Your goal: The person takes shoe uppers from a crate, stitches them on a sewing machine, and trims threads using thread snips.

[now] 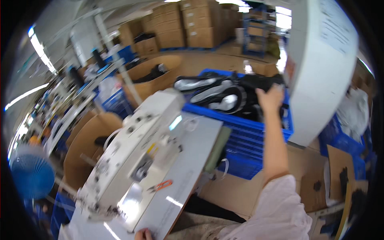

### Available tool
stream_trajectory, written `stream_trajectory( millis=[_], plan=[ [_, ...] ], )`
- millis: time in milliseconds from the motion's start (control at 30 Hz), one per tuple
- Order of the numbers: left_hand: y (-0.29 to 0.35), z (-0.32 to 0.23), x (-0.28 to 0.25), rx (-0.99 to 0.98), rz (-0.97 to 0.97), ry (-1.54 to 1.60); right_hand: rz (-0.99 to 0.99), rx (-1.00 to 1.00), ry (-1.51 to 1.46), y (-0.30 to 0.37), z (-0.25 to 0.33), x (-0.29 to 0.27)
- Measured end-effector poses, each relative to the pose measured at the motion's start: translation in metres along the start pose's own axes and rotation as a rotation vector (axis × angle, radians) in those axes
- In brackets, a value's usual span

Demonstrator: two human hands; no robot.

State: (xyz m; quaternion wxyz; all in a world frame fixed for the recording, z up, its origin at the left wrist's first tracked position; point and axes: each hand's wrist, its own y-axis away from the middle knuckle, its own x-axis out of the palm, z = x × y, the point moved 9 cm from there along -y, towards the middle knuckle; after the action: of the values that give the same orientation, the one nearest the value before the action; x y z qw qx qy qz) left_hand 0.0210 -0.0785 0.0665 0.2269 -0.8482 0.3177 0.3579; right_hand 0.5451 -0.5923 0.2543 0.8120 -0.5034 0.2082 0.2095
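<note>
Fingers of the right hand [273, 97] are touching black pieces [253, 81] near the blue crate's [239, 118] right edge, grip indeterminable; the left hand [143, 234], grip likewise unclear, is resting at the tabletop's [195, 150] near edge.

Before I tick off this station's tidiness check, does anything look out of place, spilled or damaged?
Nothing clearly stands out as spilled or damaged. At most, the orange snips lie loose by the sewing machine, and the black pieces are heaped unevenly in the blue crate, by the right hand.
</note>
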Motion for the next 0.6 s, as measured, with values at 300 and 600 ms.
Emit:
stream_trajectory(
  millis=[300,600],
  plan=[
    [-0.002,0.010,-0.002,-0.031,-0.090,0.130,0.183,0.223,-0.605,-0.029,-0.126,0.108],
    [-0.003,-0.010,-0.004,0.025,-0.050,0.102,0.180,0.142,-1.044,-0.097,-0.166,-0.004]
  ],
)
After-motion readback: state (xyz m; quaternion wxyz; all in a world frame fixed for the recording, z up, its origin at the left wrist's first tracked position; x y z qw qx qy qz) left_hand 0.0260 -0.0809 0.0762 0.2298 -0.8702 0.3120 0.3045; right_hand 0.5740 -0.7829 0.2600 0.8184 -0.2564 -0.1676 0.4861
